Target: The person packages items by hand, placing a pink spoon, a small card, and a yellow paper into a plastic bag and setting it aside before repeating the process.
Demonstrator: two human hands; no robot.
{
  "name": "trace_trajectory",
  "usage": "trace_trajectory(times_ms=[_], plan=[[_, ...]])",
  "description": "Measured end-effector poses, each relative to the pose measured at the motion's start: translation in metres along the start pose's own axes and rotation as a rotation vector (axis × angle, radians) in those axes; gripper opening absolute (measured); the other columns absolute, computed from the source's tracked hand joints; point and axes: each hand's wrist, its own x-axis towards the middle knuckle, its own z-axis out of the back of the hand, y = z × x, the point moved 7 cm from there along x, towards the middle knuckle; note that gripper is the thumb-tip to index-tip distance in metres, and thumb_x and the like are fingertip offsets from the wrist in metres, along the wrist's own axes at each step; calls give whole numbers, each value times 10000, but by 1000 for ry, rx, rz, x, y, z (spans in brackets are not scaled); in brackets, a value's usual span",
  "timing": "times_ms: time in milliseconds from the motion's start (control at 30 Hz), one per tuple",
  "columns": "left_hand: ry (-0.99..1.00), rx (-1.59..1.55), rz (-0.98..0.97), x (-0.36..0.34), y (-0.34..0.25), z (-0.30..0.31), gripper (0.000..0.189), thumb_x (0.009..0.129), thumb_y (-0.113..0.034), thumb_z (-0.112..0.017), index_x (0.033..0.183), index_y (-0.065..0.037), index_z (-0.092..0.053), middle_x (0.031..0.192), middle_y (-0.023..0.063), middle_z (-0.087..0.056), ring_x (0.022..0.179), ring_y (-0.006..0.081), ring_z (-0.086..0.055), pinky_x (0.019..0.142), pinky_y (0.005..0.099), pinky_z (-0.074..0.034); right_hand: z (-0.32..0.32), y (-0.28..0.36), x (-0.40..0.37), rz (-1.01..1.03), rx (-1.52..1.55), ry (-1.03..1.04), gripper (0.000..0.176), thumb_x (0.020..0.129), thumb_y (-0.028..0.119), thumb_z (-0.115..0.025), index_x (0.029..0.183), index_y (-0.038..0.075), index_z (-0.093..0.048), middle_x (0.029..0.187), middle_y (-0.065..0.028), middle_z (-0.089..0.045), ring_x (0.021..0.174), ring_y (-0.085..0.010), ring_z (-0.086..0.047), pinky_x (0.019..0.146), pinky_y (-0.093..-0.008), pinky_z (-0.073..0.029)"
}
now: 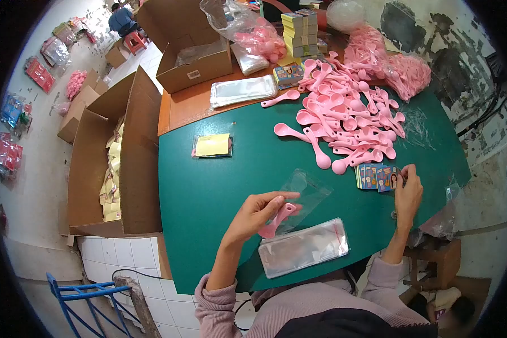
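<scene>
L hand is closed on a pink spoon and a clear sleeve, thumb on top, fingers under; held just above the green tabletop, near its front edge, approx. mid-width; spoon's long axis runs diagonally, near-left end low by the palm, far-right end up at the sleeve; which end is the bowl can't be told, fingers cover part of it; sleeve's long axis follows the same diagonal, extending far-right from the hand, looks empty along most of its length.

R hand sits at the right end of a fanned row of small printed cards near the tabletop's right edge; fingertips curled down onto the last card; whether it's pinching one or just touching, can't tell.

Flat stack of clear bags lies at the front edge, just below the L hand, not touching it; big loose pile of pink spoons covers the far-right part of the tabletop, just beyond the cards; one packed sleeve w/ yellow card lies alone toward the left edge; open cardboard box w/ yellow packets stands on the floor against the left edge.
</scene>
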Motion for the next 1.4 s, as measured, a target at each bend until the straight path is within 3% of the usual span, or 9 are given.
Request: trace_trajectory(times_ms=[33,100,133,200,433,533,633,700,1400], plan=[[0,-3,0,0,0,0,346,932,-241,-428,1101,24,-573,912,146,-649,824,176,-623,719,268,-499,11,9,-1,2,-3,1,190,790,53,-582,952,33,-482,804,-114,-590,735,-208,-593,601,-354,-465],[59,10,24,0,2,-5,344,930,-243,-435,1105,18,-574,910,135,-651,822,175,-622,719,261,-493,10,42,-11,-61,752,270,136,804,-12,-554,892,28,-458,826,-75,-579,745,-123,-571,494,-273,-472],[61,9,28,-1,3,-5,344,930,-243,-435,1105,18,-574,910,135,-651,822,175,-622,719,261,-493,9,56,-17,-66,751,272,136,804,-12,-554,892,28,-458,826,-75,-579,745,-123,-571,494,-273,-472],[83,55,50,-2,6,-7,341,927,-247,-441,1100,12,-579,912,132,-651,829,171,-621,720,251,-489,15,95,-28,65,1441,304,132,795,-53,-558,839,20,-458,848,-58,-568,723,-86,-550,437,-203,-460],[24,221,46,-7,2,-2,311,918,-245,-456,1035,-8,-620,790,52,-648,685,48,-522,611,204,-441,12,142,-41,459,980,630,107,750,-60,-579,834,-8,-540,791,-59,-572,630,-94,-553,472,-214,-449],[82,339,159,-5,17,-6,300,906,-254,-479,1001,-14,-632,724,61,-633,611,50,-500,556,215,-426,16,142,-40,478,1008,601,120,729,-56,-575,838,-6,-563,754,-61,-562,607,-115,-557,500,-234,-439],[-14,247,-81,-5,4,-4,295,898,-265,-493,1002,-29,-636,654,56,-605,532,56,-460,492,226,-394,16,133,-35,351,999,673,137,717,-53,-580,843,1,-565,755,-67,-562,618,-137,-562,525,-245,-446],[8,308,51,-5,8,-5,302,897,-269,-494,1003,-24,-635,631,43,-598,493,65,-441,465,230,-381,15,138,-37,405,966,658,138,714,-47,-586,840,3,-563,760,-65,-564,623,-139,-562,524,-245,-448],[21,472,-57,-4,8,1,236,836,-214,-585,978,-34,-642,681,86,-637,545,82,-534,515,244,-435,13,169,-37,795,727,745,148,666,-26,-582,782,2,-494,735,-110,-498,654,-268,-535,571,-331,-426]])
